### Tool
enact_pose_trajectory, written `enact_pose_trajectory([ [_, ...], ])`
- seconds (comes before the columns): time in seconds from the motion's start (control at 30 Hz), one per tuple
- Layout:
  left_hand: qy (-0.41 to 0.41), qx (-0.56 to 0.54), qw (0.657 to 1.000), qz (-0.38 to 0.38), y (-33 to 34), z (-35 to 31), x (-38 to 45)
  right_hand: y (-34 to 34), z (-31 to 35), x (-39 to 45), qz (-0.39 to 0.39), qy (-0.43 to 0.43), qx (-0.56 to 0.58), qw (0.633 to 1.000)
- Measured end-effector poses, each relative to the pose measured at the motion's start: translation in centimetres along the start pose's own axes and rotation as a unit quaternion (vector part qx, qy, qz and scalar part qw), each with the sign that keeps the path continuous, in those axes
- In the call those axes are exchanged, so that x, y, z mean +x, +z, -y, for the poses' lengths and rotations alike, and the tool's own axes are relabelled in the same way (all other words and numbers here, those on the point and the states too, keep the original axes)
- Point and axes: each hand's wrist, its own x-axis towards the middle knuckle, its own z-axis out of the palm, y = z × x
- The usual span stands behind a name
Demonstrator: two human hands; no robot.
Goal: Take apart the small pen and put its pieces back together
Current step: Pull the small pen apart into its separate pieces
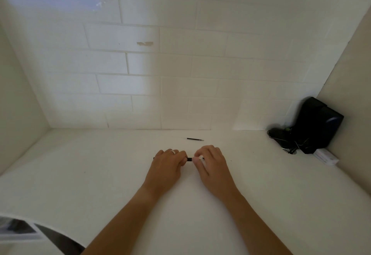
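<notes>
Small black plastic pen barrel mid-table, pinched between left hand and right hand | thin black refill lies apart, farther back | step: likely mid-disassembly | next: needs steady opposed twist or pull.

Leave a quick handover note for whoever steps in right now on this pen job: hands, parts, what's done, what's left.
Left hand: pinching one end of the black pen body.
Right hand: pinching the other end; both hold it just above the white table.
Refill: lies loose on the table beyond the hands, so the pen is partly apart.
Left: whether the body is being unscrewed or rejoined cannot be told; the refill must go back in and the body be closed.
</notes>
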Motion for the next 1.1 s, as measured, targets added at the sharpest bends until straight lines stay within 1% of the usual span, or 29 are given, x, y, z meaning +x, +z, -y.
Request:
enact_pose_trajectory([
  [0.07,0.001,0.005,1.000,-0.001,0.1,0.1,0.0,0.0,0.0,0.1,0.003,-0.008,-0.014,1.000],
  [0.23,0.000,-0.005,1.000,0.001,0.0,0.0,0.0,-0.1,0.1,-0.1,0.005,0.013,0.030,0.999],
  [0.37,0.000,-0.004,1.000,0.002,0.2,0.1,0.0,-0.1,0.2,-0.1,-0.001,-0.002,0.008,1.000],
  [0.53,-0.016,-0.027,0.999,-0.010,0.4,0.4,0.0,-0.2,0.1,-0.2,-0.003,0.024,0.050,0.998],
  [0.63,-0.022,-0.040,0.999,-0.014,0.3,0.3,0.0,-0.4,0.2,-0.3,-0.003,0.031,0.054,0.998],
  [0.73,-0.031,-0.050,0.998,-0.021,0.3,0.2,0.0,-0.8,0.3,-0.2,-0.022,0.036,0.075,0.996],
  [0.87,-0.067,-0.065,0.995,-0.031,0.4,0.4,0.0,-1.7,-0.1,0.2,-0.102,0.101,0.150,0.978],
  [0.93,-0.086,-0.075,0.993,-0.036,0.4,0.5,0.0,-1.8,-0.7,0.6,-0.134,0.142,0.135,0.972],
  [1.0,-0.094,-0.082,0.992,-0.036,0.4,0.6,0.0,-1.7,-1.5,1.3,-0.132,0.171,0.103,0.971],
  [1.1,-0.087,-0.084,0.992,-0.037,0.5,0.6,0.0,-1.5,-2.5,2.7,-0.100,0.192,0.043,0.975],
])
